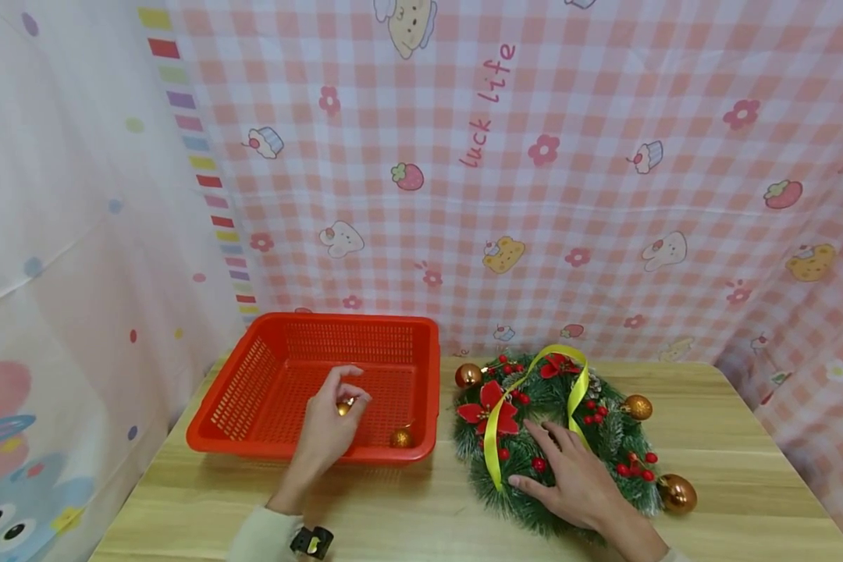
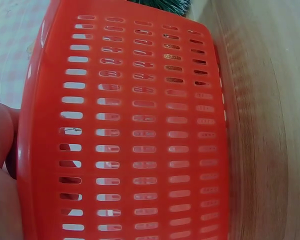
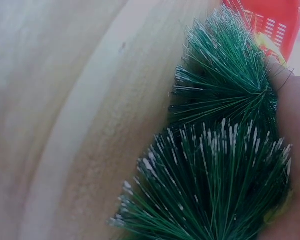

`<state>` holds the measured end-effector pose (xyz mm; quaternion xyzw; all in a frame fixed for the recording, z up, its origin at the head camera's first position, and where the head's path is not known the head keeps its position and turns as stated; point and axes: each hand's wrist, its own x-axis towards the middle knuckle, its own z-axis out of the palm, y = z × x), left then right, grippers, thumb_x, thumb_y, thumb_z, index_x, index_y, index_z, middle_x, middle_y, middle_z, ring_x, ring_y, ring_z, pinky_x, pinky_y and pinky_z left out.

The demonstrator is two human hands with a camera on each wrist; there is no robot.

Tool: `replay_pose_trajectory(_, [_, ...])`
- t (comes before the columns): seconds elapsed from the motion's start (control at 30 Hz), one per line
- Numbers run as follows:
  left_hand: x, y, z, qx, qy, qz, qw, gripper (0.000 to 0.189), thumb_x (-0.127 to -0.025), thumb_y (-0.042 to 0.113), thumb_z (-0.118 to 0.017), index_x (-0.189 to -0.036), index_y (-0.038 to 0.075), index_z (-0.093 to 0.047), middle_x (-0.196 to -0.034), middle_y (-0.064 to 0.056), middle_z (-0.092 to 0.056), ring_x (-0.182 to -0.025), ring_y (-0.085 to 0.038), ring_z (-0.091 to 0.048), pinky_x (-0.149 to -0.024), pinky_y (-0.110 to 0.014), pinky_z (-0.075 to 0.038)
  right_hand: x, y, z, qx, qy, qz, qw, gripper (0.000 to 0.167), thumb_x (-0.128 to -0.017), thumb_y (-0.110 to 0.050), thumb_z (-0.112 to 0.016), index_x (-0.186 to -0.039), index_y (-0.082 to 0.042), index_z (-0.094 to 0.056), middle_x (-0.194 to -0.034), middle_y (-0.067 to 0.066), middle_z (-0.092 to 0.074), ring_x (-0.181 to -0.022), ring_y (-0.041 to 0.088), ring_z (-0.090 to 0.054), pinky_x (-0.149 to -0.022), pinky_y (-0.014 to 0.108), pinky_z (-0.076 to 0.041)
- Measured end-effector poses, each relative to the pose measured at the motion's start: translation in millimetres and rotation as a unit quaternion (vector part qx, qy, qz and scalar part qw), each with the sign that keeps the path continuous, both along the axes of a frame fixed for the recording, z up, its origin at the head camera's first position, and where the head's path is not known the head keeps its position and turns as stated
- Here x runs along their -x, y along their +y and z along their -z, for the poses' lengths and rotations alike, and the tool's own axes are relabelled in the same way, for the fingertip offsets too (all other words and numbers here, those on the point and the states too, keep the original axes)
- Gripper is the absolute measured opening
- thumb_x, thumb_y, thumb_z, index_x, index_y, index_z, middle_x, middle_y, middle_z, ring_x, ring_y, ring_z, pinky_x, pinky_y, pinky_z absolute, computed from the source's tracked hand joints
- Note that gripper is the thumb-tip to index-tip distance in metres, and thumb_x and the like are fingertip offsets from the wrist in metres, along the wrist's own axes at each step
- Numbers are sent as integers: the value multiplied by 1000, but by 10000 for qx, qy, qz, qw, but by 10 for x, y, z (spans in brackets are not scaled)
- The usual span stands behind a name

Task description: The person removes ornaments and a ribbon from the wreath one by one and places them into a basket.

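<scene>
My left hand (image 1: 329, 421) is over the near side of a red plastic basket (image 1: 428, 390), its fingers curled round a small gold Christmas bauble (image 1: 344, 407), mostly hidden by the hand. Another gold glittery bauble (image 1: 401, 438) lies in the basket's near right corner. To the right, my right hand (image 1: 578, 482) rests with spread fingers on the near part of a green Christmas wreath (image 1: 513, 507). The wreath carries red poinsettias (image 1: 488, 407), red berries and a loose yellow ribbon (image 1: 578, 390). In the right wrist view, white-tipped needles (image 3: 215, 170) lie beside the hand.
Copper baubles sit at the wreath's edge: one at upper left (image 1: 468, 375), one at right (image 1: 637, 407), one at lower right (image 1: 677, 493). The wooden table (image 1: 730, 437) meets a pink checked curtain (image 1: 604, 195) behind and a pale curtain (image 1: 70, 234) at left.
</scene>
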<state>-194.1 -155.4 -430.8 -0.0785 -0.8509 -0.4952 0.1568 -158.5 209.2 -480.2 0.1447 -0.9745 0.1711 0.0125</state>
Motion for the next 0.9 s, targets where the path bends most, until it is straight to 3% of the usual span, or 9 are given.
replay_pose_trajectory(0.9, [20, 15, 37, 201, -403, -95, 9989, 32, -92, 2, -66, -120, 13, -55, -84, 0, -70, -72, -16, -61, -69, -29, -46, -6, -1, 11, 69, 143, -57, 9999, 90, -83, -76, -55, -151, -20, -41, -145, 17, -46, -128, 42, -48, -84, 62, -48])
